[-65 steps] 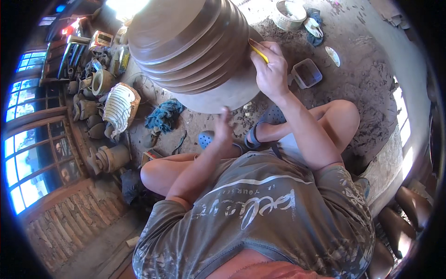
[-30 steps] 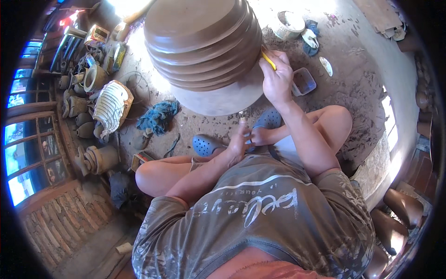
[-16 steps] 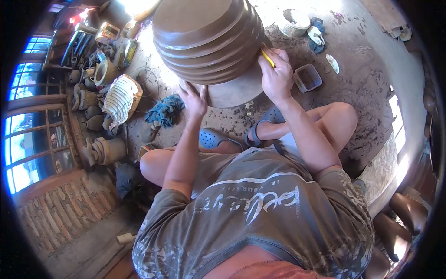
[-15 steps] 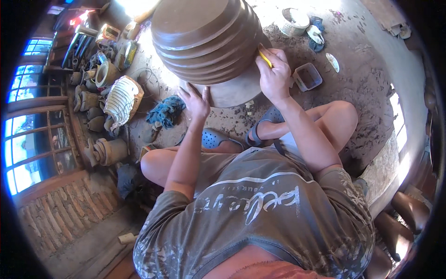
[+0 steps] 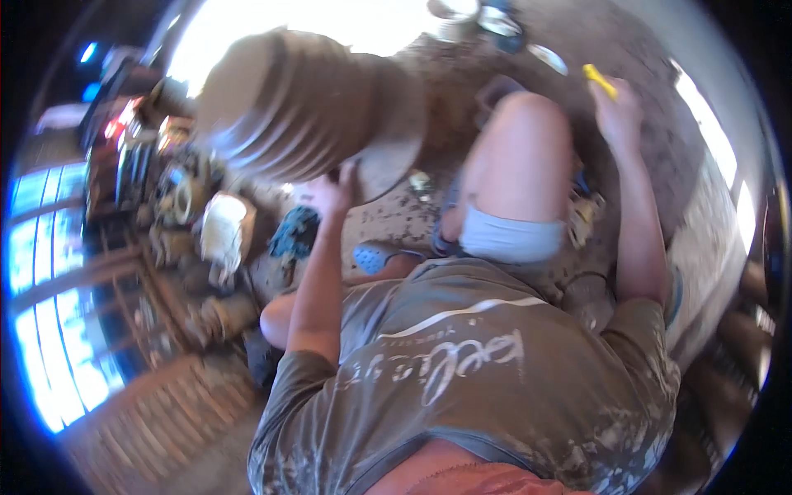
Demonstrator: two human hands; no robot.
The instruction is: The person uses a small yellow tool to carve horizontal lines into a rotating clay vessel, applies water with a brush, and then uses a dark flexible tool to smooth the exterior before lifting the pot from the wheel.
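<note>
A brown ridged clay pot sits bottom-up on a round grey wheel head, at the top of the blurred view. My left hand touches the wheel head at the pot's lower rim; its fingers are smeared and partly hidden. Out to the right of the pot, beyond my raised knee, my right hand grips a small yellow tool, clear of the clay.
A blue cloth, a white ridged piece and assorted pots lie on the left near a window. A white bucket stands at the back. My blue clog is by the wheel.
My right hand left the pot and swung right with the yellow tool. My right knee has risen between hand and pot, which now appears farther left, and the view has blurred.
</note>
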